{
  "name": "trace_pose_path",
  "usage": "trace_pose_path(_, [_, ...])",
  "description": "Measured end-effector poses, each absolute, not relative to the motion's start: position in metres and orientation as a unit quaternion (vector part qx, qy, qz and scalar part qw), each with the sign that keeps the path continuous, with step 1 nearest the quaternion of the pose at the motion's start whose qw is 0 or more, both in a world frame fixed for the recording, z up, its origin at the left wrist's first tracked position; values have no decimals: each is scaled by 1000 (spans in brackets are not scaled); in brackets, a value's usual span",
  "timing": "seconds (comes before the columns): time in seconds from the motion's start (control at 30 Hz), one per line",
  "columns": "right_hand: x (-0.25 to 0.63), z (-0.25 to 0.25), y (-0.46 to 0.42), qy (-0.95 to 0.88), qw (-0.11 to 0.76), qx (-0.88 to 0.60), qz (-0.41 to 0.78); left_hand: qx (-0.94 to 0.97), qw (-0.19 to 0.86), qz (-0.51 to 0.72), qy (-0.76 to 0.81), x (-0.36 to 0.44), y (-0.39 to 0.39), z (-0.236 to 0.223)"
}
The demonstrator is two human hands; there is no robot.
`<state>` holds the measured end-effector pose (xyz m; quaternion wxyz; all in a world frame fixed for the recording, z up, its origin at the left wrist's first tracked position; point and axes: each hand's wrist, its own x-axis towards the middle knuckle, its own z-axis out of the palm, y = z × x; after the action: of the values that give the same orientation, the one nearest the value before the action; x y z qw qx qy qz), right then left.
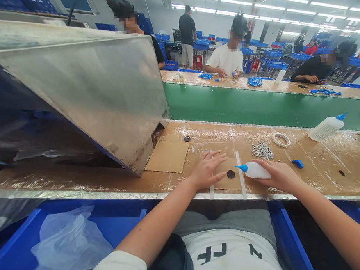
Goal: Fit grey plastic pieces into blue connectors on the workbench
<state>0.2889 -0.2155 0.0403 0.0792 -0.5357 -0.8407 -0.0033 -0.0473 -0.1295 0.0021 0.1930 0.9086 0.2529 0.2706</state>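
Note:
My right hand [280, 176] is wrapped round a small white squeeze bottle [256, 170] with a blue nozzle. The bottle lies nearly level, its tip pointing left above a black disc [231, 174]. That disc rests on a piece of cardboard [228, 185] between white tape strips [243, 184]. Beside the disc, to its left, my left hand [207, 170] is flat with fingers stretched out and holds nothing. Beyond the bottle lies a pile of small grey pieces [262, 150]. A blue part [298, 163] sits to the right of my right hand.
A large metal hood [103, 91] blocks the left side. Another black disc [187, 138], a tape roll [281, 140] and a larger white bottle [326, 129] stand farther back. A green conveyor belt [227, 101] runs behind, with co-workers across it. Blue bins [124, 225] sit below the table edge.

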Motion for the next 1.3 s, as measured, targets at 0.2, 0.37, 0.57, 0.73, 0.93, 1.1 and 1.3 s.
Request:
trace_pose_path(0.2, [288,55,-207,-864,-13,-499,-59,834,215,369,349,-52,-117,-3])
trace_pose_path(0.37, [280,67,-201,-876,-70,-470,-85,792,221,419,386,-55,-112,-2])
trace_pose_path(0.57, [275,68,-197,-880,-102,-454,-99,762,231,432,423,-58,-109,0])
trace_pose_path(0.73, [274,68,-198,-879,-106,-453,-102,756,227,430,439,-59,-107,-3])
trace_pose_path(0.93, [274,68,-198,-877,-92,-461,-99,762,223,428,432,-59,-105,-3])
trace_pose_path(1.1, [273,69,-200,-878,-94,-459,-100,763,224,428,430,-58,-104,-2])
trace_pose_path(1.3, [270,70,-202,-864,-100,-483,-102,766,220,435,418,-57,-103,-1])
